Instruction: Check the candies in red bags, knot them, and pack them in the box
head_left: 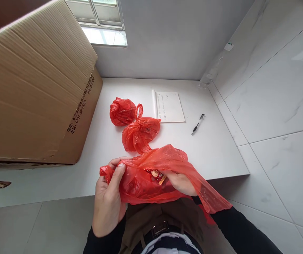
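A thin red plastic bag (146,187) is spread wide between my two hands, above the front edge of the white table. My left hand (109,197) pinches the bag's left rim, thumb on top, with a bunched bit of plastic poking out beside it. Inside the bag's mouth is my right hand (180,181), partly veiled by the plastic. Its fingers are at a small red candy packet (156,175) with a gold emblem and a gold end; the fingertips are hidden. Just beyond lie two knotted red plastic bags, one nearer (141,132) and one farther (121,111).
A big cardboard box (37,95) takes up the left of the table (215,148). An open notepad (169,106) lies at the back, with a black pen (197,124) to its right. A clear plastic bottle (212,72) stands in the back right corner by the tiled wall.
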A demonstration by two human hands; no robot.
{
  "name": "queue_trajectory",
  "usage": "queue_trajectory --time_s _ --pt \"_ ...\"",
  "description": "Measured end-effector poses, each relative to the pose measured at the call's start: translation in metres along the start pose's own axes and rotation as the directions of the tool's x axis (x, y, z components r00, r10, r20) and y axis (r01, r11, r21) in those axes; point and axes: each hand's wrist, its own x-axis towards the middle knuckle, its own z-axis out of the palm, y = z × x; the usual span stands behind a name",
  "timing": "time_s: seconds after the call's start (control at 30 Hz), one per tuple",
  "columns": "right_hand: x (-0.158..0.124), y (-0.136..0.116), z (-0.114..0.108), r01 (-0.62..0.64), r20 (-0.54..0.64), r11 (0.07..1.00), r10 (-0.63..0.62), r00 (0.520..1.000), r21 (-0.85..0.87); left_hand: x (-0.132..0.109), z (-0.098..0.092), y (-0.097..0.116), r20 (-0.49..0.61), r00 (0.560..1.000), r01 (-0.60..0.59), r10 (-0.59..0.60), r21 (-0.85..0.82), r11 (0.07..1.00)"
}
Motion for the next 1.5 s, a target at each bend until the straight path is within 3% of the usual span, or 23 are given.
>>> queue_trajectory --time_s 0.1,0.27,0.33,0.5,0.6,0.67,0.73,0.83,0.93,1.1,1.27,1.43,1.5 --pt "0.0 0.001 0.001 -0.028 0.003 0.999 0.028 1.0 0.043 -0.001 0.002 0.001 0.0 1.0 -0.004 0.004 0.001 1.0" --pt "-0.002 0.003 -0.003 0.097 -0.105 0.993 -0.103 0.989 -0.063 -0.003 0.006 0.002 -0.022 1.0 -0.008 0.008 0.007 1.0" --pt "-0.002 0.005 -0.006 0.064 -0.072 0.998 -0.064 0.995 0.004 -0.003 0.006 0.002 -0.021 1.0 -0.013 0.013 0.012 1.0" --pt "-0.006 0.01 -0.015 -0.184 0.103 0.967 0.167 0.981 0.175 -0.002 0.005 0.001 -0.017 1.0 -0.026 0.026 0.042 0.999" --pt "-0.011 0.002 -0.022 -0.187 0.177 0.965 0.155 0.972 0.183 -0.005 0.005 -0.001 -0.004 0.998 -0.058 0.06 0.155 0.986" --pt "-0.014 -0.006 -0.027 -0.115 0.226 0.978 0.074 0.971 0.173 -0.009 0.006 -0.001 0.047 0.987 -0.158 0.152 0.397 0.904" --pt "-0.017 -0.012 -0.03 -0.054 0.266 0.982 0.004 0.964 0.182 -0.014 0.007 -0.002 0.146 0.97 -0.244 0.195 0.612 0.752" --pt "-0.019 -0.016 -0.032 -0.029 0.29 0.971 -0.042 0.956 0.237 -0.017 0.01 -0.003 0.274 0.956 -0.271 0.102 0.696 0.665" --pt "-0.018 -0.016 -0.032 -0.04 0.296 0.957 -0.05 0.954 0.288 -0.015 0.011 -0.004 0.315 0.948 -0.261 0.054 0.667 0.698" --pt "-0.016 -0.017 -0.033 -0.067 0.258 0.94 -0.023 0.966 0.333 -0.01 0.013 -0.006 0.251 0.966 -0.196 0.062 0.556 0.808" --pt "-0.016 -0.02 -0.031 -0.062 0.248 0.902 -0.052 0.967 0.428 -0.009 0.013 -0.012 0.206 0.963 -0.261 0.174 0.549 0.794" --pt "-0.017 -0.017 -0.031 -0.056 0.247 0.899 -0.06 0.967 0.434 -0.006 0.009 -0.012 0.202 0.971 -0.215 0.127 0.511 0.832" --pt "-0.017 -0.012 -0.031 -0.02 0.212 0.908 -0.076 0.974 0.418 -0.005 0.007 -0.009 0.155 0.976 -0.211 0.15 0.54 0.815"
